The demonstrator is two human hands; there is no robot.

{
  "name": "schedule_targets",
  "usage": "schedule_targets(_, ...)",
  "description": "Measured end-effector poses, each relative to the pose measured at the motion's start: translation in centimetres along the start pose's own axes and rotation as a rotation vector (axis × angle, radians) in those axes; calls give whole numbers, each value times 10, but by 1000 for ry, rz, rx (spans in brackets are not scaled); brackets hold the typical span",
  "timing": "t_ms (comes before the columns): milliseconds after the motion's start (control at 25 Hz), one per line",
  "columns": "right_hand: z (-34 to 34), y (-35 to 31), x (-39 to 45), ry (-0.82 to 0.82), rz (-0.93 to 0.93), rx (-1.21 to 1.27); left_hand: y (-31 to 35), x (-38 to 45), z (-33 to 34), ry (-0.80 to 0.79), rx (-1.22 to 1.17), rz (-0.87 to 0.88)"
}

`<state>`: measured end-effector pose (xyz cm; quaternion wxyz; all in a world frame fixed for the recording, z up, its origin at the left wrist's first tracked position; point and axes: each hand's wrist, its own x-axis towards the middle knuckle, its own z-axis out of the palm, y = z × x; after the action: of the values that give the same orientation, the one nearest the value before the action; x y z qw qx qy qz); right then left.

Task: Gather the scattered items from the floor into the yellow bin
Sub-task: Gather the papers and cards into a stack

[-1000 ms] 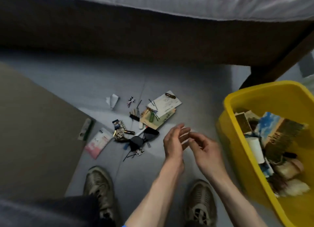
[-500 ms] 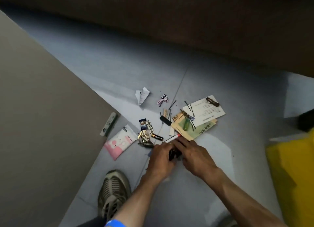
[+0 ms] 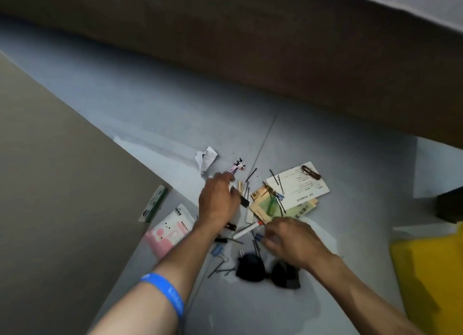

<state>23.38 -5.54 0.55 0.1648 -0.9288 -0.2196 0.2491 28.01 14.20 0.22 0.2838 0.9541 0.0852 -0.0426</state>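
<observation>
**A:** Two hands are down in the pile, so I'd call this the picking-up step, and nothing I can see is on its way to the bin yet. The left hand [image 3: 218, 200] is at about 11 o'clock of the clutter, back of the hand up, fingers curled down over the small things beside the pink clip [image 3: 233, 169]. Whether it has anything pinched I can't tell; the fingertips are hidden.

**B:** And the right?

**A:** The right hand [image 3: 292, 239] sits at 5 o'clock of the paper stack, fingers bent down just beside the white pen [image 3: 246, 230] and a blue clip [image 3: 258, 237]. Same problem: curled, but the knuckles hide any grip.

**B:** Where's the bin?

**A:** Only a corner of the yellow bin [image 3: 431, 272] shows, out at 3 to 4 o'clock of the heap, well apart from both hands. Lots is left on the floor [image 3: 155, 124]: the cards [image 3: 298, 188], the sunglasses [image 3: 265, 270] at 6 o'clock, loose hairpins [image 3: 220, 272], a crumpled slip [image 3: 206, 158] at 12, and the pink packet [image 3: 169, 230] at 9.

**B:** Next move?

**A:** My guess: close properly on a cluster, since thin pins lying flat need scraping together or a fingernail pinch, then carry rightward to the bin
</observation>
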Motion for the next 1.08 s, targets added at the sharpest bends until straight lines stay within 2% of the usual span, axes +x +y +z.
schedule_targets(80, -15, 16, 24, 217, 89, 6, -9, 42, -4, -13, 200, -40)
schedule_targets(160, -25, 37, 43, 346, 218, -28, -25, 75, -3, -133, 367, -149)
schedule_targets(280, -32, 71, 64, 312, 401, -95, -41, 99, 11, -193, 331, -199)
schedule_targets(440, -29, 99, 80, 238, 481, -102, -47, 80, 23, -43, 247, -55)
schedule_targets(560, -19, 97, 84, 275, 489, -210, -56, 64, 20, 9, 99, -112)
schedule_targets(680, -15, 96, 82, 302, 539, -187, -48, 53, 16, 84, -23, -124)
schedule_targets(800, -23, 74, 76, 479, 610, 152, -25, 42, 13, 128, -261, -315)
schedule_targets(920, -27, 44, 59, 567, 578, 386, 1, 21, 16, 81, -703, -600)
schedule_targets(1000, -33, 21, 46, 604, 560, 973, 18, 4, 17, 60, -983, -768)
schedule_targets(1040, -35, 7, 40, 569, 544, 1294, 25, -3, 19, 14, -1126, -818)
schedule_targets(1080, -32, -7, 36, 523, 527, 1493, 32, -11, 22, -73, -1282, -834)
